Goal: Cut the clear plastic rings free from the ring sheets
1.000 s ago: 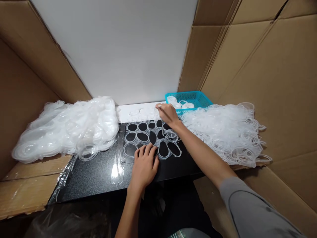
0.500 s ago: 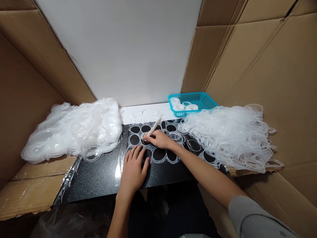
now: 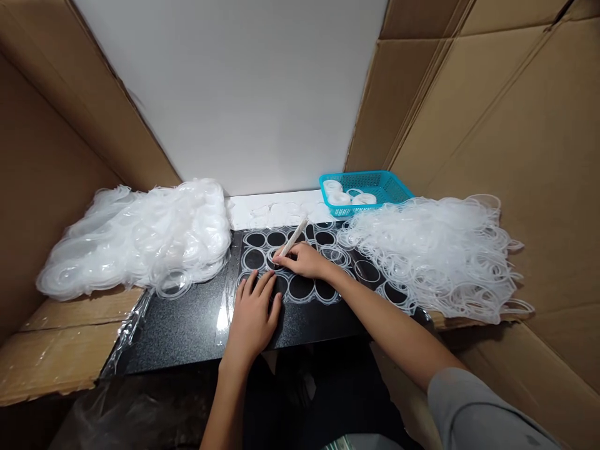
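My right hand (image 3: 302, 259) is closed around a white, pen-like stick (image 3: 295, 235), its upper end slanting up and away. The lower tip meets one ring of a clear sheet of joined rings (image 3: 301, 302) that lies flat on the black speckled board (image 3: 182, 334). My left hand (image 3: 255, 312) rests palm down at the sheet's near left part, fingers spread and holding nothing. Its fingertips press on the rings just short of the right hand. What the stick's tip is made of is too small to tell.
A heap of translucent ring sheets (image 3: 140, 240) is on the left, and a pile of ring-holed sheets (image 3: 431, 256) on the right. Behind stands a turquoise basket (image 3: 398, 187) holding several white ring stacks (image 3: 364, 199). Cardboard walls (image 3: 515, 125) enclose both sides.
Both hands keep nearly the same place on the sheet, with the stick still in the right hand. The view has shifted slightly.
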`<state>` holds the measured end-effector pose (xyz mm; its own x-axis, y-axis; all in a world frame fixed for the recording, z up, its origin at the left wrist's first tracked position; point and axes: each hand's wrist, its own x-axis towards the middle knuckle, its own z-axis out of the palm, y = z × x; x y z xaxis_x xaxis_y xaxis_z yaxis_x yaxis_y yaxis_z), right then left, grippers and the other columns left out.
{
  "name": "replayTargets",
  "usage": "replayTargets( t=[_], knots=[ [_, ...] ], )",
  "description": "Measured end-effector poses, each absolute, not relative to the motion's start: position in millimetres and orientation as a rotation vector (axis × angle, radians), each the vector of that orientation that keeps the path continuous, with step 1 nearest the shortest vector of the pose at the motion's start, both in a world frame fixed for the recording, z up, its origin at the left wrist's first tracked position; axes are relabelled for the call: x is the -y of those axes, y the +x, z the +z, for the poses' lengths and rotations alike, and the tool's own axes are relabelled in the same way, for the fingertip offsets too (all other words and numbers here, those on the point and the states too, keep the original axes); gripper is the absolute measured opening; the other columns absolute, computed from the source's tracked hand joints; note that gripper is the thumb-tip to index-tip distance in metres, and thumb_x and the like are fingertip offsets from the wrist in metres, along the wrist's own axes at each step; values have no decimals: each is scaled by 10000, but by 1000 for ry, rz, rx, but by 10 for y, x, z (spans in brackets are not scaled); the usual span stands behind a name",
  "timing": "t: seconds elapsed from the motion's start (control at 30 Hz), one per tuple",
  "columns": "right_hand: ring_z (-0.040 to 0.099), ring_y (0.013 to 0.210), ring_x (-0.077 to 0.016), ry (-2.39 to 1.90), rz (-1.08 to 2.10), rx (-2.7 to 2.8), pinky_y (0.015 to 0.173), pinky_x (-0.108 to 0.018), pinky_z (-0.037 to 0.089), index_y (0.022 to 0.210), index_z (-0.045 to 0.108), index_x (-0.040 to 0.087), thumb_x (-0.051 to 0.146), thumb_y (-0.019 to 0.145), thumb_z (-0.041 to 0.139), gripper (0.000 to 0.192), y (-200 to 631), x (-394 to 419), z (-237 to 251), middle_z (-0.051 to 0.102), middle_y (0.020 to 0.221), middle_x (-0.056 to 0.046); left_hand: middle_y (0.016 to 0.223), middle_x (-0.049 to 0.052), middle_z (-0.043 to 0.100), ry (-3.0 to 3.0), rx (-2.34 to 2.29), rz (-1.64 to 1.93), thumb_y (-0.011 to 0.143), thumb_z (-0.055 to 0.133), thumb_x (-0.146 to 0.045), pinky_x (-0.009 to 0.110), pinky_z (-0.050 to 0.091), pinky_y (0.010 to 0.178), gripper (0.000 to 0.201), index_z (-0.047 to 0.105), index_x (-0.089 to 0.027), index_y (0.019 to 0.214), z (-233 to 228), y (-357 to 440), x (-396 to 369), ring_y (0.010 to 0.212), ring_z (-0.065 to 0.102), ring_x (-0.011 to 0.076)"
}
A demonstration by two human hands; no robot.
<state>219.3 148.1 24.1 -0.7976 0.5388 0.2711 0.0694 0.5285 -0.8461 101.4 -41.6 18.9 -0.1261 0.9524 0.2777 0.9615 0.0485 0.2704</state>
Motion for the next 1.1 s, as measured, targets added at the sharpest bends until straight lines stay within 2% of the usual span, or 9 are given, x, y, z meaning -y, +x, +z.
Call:
replayTargets(
  t=[0.2,0.4,0.47,0.57,0.7,0.8,0.97,1.1],
  knots=[
    [764,994,-230,-506,1271,2239,953,-346,560,976,833,191,326,965,673,210,2202,-1472,258,819,1041,-74,1549,68,588,-2043,2264,-574,1055,464,-347,595,374,1218,439,590,-210,1454,220,1023,405,1482,444,349],
    [755,1080,-239,-496,1148,2295,1046,-366,522,980,833,226,323,965,683,180,2201,-1469,235,821,1075,-57,1575,72,563,-2049,2258,-478,1068,425,-336,597,359,1220,460,572,-186,1478,225,1046,411,1494,432,357],
    [753,1089,-233,-453,1076,2333,1050,-357,512,983,825,221,308,979,670,178,2206,-1466,231,823,1074,-56,1568,86,570,-2061,2238,-462,1075,397,-315,600,349,1224,464,563,-182,1488,226,1065,414,1490,447,344],
    [756,1040,-210,-239,926,2422,969,-331,523,1017,801,196,270,1028,600,214,2217,-1440,224,819,1089,-69,1554,100,582,-2092,2204,-475,1076,384,-287,570,362,1219,461,553,-200,1496,228,1084,409,1456,500,301],
    [750,973,-226,-86,486,2547,938,-386,472,1114,763,172,247,1066,539,242,2214,-1345,193,815,1104,-103,1523,105,608,-2098,2223,-482,1066,398,-264,552,366,1211,447,556,-205,1480,233,1087,390,1435,520,290],
    [741,991,-245,-181,284,2621,937,-401,428,1186,736,140,235,1070,540,247,2196,-1268,174,810,1108,-134,1521,100,609,-2094,2249,-489,1059,404,-248,553,367,1203,440,558,-224,1470,243,1091,383,1436,515,293],
    [728,1052,-238,-475,227,2658,955,-373,383,1197,736,163,197,1084,492,271,2118,-1368,307,799,1161,-125,1553,79,583,-2104,2280,-494,1062,422,-260,558,354,1212,413,579,-230,1443,261,1099,405,1439,505,294],
    [740,943,-252,-778,150,2601,971,-372,381,1167,749,170,231,1103,431,330,1988,-1745,605,813,997,-129,1544,78,590,-2120,2280,-509,1064,437,-277,564,358,1219,395,596,-227,1422,278,1103,431,1435,506,289]
  ],
)
